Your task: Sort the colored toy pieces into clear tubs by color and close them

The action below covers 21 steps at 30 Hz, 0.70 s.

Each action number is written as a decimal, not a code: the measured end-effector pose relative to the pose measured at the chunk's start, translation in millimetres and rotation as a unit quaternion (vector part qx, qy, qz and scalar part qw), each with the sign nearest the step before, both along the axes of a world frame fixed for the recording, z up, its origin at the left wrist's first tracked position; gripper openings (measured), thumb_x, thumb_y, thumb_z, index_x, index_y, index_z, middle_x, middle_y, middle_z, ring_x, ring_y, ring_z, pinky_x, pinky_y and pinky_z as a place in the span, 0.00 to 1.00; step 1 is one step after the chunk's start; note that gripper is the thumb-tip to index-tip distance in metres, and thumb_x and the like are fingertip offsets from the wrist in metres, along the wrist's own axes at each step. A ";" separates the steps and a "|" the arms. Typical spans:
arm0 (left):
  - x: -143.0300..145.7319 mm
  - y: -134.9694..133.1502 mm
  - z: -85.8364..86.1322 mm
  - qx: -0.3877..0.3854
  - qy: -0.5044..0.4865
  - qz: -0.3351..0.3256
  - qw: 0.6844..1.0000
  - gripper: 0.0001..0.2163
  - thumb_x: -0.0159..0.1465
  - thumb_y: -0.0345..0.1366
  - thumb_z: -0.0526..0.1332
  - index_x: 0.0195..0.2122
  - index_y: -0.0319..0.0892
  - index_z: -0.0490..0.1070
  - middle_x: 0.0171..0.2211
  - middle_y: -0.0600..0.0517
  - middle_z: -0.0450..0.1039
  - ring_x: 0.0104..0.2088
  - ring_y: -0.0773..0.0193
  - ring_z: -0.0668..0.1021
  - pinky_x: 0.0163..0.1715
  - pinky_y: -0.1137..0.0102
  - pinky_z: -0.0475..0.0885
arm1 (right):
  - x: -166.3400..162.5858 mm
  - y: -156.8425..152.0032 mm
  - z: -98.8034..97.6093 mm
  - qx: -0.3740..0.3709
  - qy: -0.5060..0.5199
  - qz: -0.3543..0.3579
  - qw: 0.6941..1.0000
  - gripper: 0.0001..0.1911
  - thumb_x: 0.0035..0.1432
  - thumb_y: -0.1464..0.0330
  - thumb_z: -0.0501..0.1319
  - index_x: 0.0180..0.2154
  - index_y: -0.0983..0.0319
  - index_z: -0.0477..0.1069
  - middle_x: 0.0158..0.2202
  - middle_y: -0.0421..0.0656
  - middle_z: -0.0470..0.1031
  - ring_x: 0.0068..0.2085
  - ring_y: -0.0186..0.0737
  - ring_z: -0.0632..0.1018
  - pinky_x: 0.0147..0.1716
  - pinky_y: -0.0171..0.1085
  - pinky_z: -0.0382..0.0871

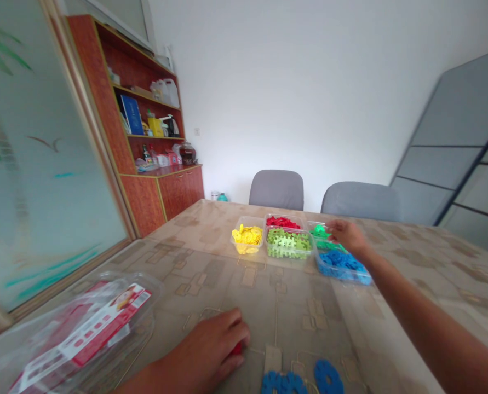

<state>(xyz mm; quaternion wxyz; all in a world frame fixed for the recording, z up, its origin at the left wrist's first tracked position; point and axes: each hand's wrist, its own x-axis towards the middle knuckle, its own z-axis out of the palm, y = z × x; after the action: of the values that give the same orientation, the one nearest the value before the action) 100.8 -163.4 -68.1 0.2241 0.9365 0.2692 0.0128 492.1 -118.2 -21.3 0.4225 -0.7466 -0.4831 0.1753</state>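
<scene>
My left hand (214, 345) rests near the table's front edge, its fingers curled over a small red piece (237, 348) that only partly shows. My right hand (348, 235) reaches far out to the clear tubs, fingers closed on green pieces in the dark green tub (320, 231). Around it stand a yellow tub (247, 236), a red tub (282, 221), a light green tub (288, 243) and a blue tub (341, 265). Joined blue gear-like pieces (301, 380) lie on the table in front of me.
A clear plastic box with a red and white label (79, 334) lies at the front left of the patterned table (211, 262). Two grey chairs (276, 189) stand at the far side. A wooden shelf cabinet (145, 142) stands at the left wall.
</scene>
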 end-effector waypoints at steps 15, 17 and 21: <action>33.5 -19.2 9.9 0.051 -0.039 -0.084 0.994 0.15 0.59 0.48 0.63 0.41 0.44 0.68 0.40 0.51 0.67 0.40 0.58 0.72 0.37 0.71 0.64 | -115.0 -168.1 -51.3 -0.137 -0.175 0.307 0.926 0.14 0.42 0.73 0.65 0.34 0.61 0.67 0.34 0.41 0.69 0.33 0.38 0.71 0.31 0.35 0.62; 43.8 -24.1 6.9 0.061 -0.028 -0.084 0.994 0.18 0.55 0.50 0.66 0.39 0.43 0.68 0.39 0.51 0.67 0.39 0.58 0.72 0.35 0.70 0.63 | -115.7 -164.7 -53.9 -0.143 -0.155 0.291 0.933 0.16 0.37 0.76 0.66 0.31 0.61 0.64 0.31 0.38 0.69 0.31 0.36 0.69 0.28 0.33 0.59; 59.2 -28.3 -2.8 0.055 -0.038 -0.089 0.994 0.21 0.50 0.47 0.71 0.40 0.44 0.67 0.40 0.53 0.67 0.40 0.59 0.72 0.35 0.72 0.62 | -116.1 -164.5 -48.4 -0.145 -0.013 0.323 0.935 0.11 0.41 0.78 0.61 0.27 0.61 0.62 0.21 0.32 0.64 0.24 0.30 0.65 0.23 0.29 0.54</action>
<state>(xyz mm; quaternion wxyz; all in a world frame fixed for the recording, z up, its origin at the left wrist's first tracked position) 160.0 -191.7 -70.9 0.1828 0.9665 0.1751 0.0427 375.9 -282.8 -69.7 0.2237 -0.6056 -0.6730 0.3609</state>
